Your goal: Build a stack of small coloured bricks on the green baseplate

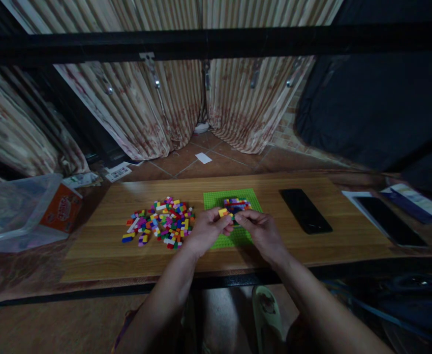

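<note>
My left hand (209, 227) is closed on a yellow toy brick (223, 212), held above the green baseplate (211, 198). From the right, my right hand (258, 228) meets it, its fingers pinched on a small dark green brick (233, 217) beside the yellow one. Whether the two bricks are joined cannot be made out. Just behind my fingers, a built block of multicoloured bricks (238, 202) sits on the baseplate, partly hidden by the right hand. To the left of my left hand lies a loose pile of coloured bricks (169, 221).
The wooden board (101, 255) carries the bricks and a black phone-like slab (306, 210) on the right. Farther right is another dark slab (393, 221) on white paper. A clear plastic tub (16, 196) with an orange label stands at the left. Striped curtains (164, 108) hang beyond.
</note>
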Demonstrator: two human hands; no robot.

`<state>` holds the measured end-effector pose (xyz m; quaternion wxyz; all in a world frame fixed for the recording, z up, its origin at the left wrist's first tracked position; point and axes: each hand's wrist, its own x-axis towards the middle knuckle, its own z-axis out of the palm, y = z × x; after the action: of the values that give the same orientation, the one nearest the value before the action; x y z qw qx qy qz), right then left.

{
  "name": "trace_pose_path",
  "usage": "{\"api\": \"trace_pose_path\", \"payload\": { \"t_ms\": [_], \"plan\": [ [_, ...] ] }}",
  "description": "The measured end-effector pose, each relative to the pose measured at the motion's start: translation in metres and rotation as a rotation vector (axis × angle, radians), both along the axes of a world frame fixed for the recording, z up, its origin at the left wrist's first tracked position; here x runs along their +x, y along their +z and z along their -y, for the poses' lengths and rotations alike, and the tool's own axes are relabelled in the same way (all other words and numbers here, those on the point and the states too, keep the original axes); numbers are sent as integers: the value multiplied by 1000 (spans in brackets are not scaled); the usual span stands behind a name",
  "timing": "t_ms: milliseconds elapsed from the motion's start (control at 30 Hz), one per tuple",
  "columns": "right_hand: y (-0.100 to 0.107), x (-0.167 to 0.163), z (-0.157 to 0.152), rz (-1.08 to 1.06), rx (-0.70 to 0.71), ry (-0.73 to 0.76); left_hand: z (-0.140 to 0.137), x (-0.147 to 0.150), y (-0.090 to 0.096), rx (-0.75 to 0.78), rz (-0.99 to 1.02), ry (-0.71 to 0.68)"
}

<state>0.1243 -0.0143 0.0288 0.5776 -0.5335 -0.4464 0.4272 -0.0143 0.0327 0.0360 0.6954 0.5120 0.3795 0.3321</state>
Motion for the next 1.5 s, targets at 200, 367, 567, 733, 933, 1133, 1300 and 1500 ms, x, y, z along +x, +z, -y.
{"api": "trace_pose_path", "payload": {
  "t_ms": [200,367,567,733,933,1133,1300,1500],
  "plan": [
    [-4,19,-1,186,44,-51,-4,-4,-3,-37,29,33],
    [-8,39,2,742,169,-134,-14,-11,-7,-45,-21,184],
    [-17,35,1,933,218,-85,-14,-16,-6,-51,-23,173],
    [-19,30,-3,977,221,-81,-14,-16,-6,-37,-30,180],
    [-23,28,-7,967,206,-112,-15,-16,-7,-7,-66,173],
    [-23,25,-7,1014,199,-99,-13,-15,-6,-1,-75,171],
    [-20,29,-5,999,205,-117,-12,-15,-6,-13,-57,178],
    [-18,33,-5,880,174,-124,-13,-15,-6,-10,-53,176]
  ]
}}
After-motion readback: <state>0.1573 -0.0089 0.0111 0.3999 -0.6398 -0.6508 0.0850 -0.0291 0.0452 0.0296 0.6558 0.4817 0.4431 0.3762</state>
